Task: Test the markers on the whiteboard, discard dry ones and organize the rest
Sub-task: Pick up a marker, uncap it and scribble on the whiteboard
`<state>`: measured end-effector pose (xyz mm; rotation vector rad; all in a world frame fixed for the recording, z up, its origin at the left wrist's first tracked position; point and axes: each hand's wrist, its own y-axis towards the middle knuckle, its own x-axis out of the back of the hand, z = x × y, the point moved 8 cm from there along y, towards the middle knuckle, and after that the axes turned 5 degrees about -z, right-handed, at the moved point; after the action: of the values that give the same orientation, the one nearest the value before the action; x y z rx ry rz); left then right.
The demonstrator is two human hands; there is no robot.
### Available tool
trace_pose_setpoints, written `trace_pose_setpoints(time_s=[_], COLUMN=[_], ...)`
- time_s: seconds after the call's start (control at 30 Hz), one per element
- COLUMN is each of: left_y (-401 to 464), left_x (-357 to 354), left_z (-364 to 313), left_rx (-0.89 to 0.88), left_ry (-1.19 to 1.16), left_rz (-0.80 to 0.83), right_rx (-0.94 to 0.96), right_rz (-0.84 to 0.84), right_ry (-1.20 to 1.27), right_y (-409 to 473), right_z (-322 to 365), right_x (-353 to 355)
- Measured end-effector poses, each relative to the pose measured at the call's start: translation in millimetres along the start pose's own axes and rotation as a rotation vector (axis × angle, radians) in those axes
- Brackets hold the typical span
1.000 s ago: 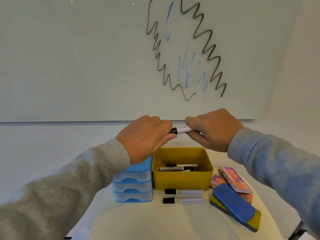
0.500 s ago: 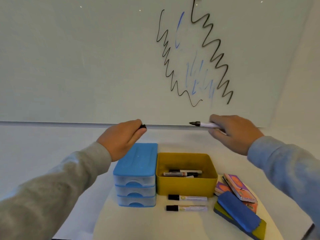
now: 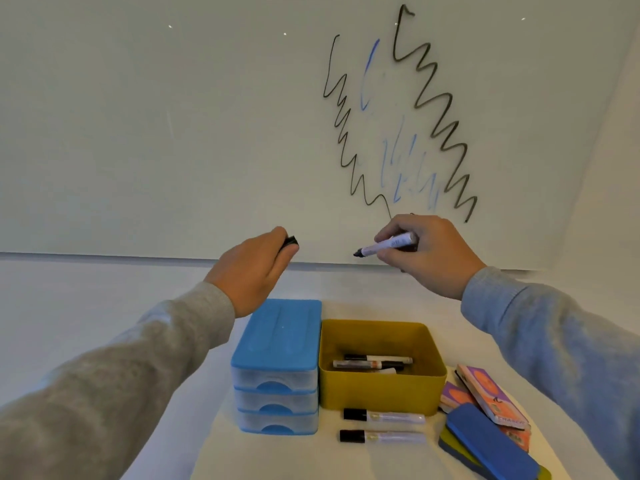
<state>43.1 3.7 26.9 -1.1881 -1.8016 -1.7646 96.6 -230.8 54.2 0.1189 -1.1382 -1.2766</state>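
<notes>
1. The right hand (image 3: 427, 252) grips an uncapped marker (image 3: 388, 244), its tip pointing left, near the whiteboard (image 3: 173, 133) and its lower edge.
2. The left hand (image 3: 254, 268) pinches the black cap (image 3: 290, 241) (only its end shows).
3. On the desk (image 3: 214, 455), a yellow bin (image 3: 381, 393) holds markers beside blue drawers (image 3: 277, 375); two capped markers (image 3: 382, 427) lie in front.
</notes>
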Motion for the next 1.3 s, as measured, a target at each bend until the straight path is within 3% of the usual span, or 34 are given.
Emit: trace_pose_setpoints(time_s=[0.13, 0.3, 0.4, 0.57, 0.83, 0.93, 1.07, 1.2, 1.3], left_y=[32.8, 82.6, 106.3, 135.8, 136.8, 135.6, 132.3, 128.8, 122.8], left_x=[38.7, 93.7, 110.0, 82.1, 69.4, 67.2, 65.6, 60.4, 53.9], left_z=[-7.8, -7.7, -0.5, 13.8, 21.4, 24.5, 23.4, 23.0, 22.3], left_rx=[-0.012, -0.06, -0.058, -0.011, -0.043, -0.05, -0.066, -0.045, -0.039], left_ry=[-0.049, -0.02, -0.042, -0.024, 0.057, 0.067, 0.06, 0.054, 0.059], left_rz=[-0.184, -0.47, -0.559, -0.404, -0.485, -0.464, -0.471, -0.459, -0.442], right_rx=[-0.034, 0.025, 0.12, 0.323, 0.612, 0.655, 0.765, 0.684, 0.7], right_rz=[-0.042, -0.088, -0.145, -0.308, -0.483, -0.418, -0.179, -0.372, -0.256], right_ry=[0.289, 0.347, 0.352, 0.239, -0.067, -0.145, -0.294, -0.227, -0.286], right_y=[26.0, 60.9, 79.2, 120.8, 163.9, 159.8, 135.3, 130.7, 120.5], right_z=[28.2, 66.0, 87.9, 122.1, 156.5, 147.0, 131.3, 120.7, 114.8], right_x=[0.4, 2.8, 13.1, 43.5, 62.7, 43.0, 0.2, 25.8, 9.0])
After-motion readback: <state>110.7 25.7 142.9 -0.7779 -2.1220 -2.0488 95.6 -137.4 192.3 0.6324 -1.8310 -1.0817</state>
